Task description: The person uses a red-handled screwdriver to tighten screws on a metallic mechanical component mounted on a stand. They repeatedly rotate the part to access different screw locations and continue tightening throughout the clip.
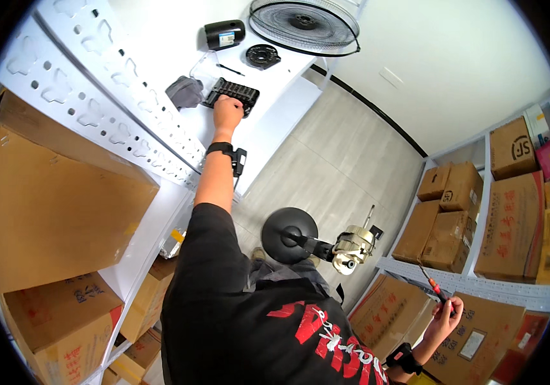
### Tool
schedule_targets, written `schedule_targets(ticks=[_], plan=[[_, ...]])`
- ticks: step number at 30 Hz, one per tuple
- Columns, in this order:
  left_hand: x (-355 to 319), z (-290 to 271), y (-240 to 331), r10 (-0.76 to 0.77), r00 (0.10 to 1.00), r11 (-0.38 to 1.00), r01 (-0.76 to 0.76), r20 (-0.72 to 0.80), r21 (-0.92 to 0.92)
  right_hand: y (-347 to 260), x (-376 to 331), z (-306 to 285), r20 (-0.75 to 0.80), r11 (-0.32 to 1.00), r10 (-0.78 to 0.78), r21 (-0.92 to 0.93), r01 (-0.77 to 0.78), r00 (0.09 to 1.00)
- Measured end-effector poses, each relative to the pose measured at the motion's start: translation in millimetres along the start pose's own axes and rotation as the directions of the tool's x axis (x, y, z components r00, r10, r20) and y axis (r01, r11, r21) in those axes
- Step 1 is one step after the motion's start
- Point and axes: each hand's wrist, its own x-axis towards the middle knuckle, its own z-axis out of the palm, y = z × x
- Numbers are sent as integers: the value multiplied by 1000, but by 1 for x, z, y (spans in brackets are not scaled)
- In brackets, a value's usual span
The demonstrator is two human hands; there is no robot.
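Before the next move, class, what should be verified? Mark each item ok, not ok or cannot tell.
1. Screwdriver in right hand: ok, gripped.
2. Left hand at bit case: ok.
3. Anything pinched in its fingers: cannot tell.
4. Fan base on floor: ok.
5. Fan guard off the motor: ok, on the table.
6. Table free of loose parts: not ok; black cover and round plate there.

The screwdriver (437,288) has a handle of red and black. The tool case (248,94) is black, and the crumpled cloth (186,92) is grey. The counter (273,82) is white. The fan motor (354,240) is cream in colour, its round base (280,230) black. The black shirt (223,301) carries a red and white lettered print. The cartons (63,199) are brown.
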Motion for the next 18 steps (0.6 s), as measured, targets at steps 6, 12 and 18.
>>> schedule_targets(ticks=[6,12,18], plan=[[1,-5,2,-4,995,1000,1,102,31,-6,-9,7,-13,1000,10,13,-10,1000],[-1,-18,9,-7,999,999,9,35,-42,-13,-18,15,-18,1000,6,29,-5,1000],[-21,-67,53,-213,971,871,138,-108,-472,-11,-24,20,-44,999,-17,43,19,999]])
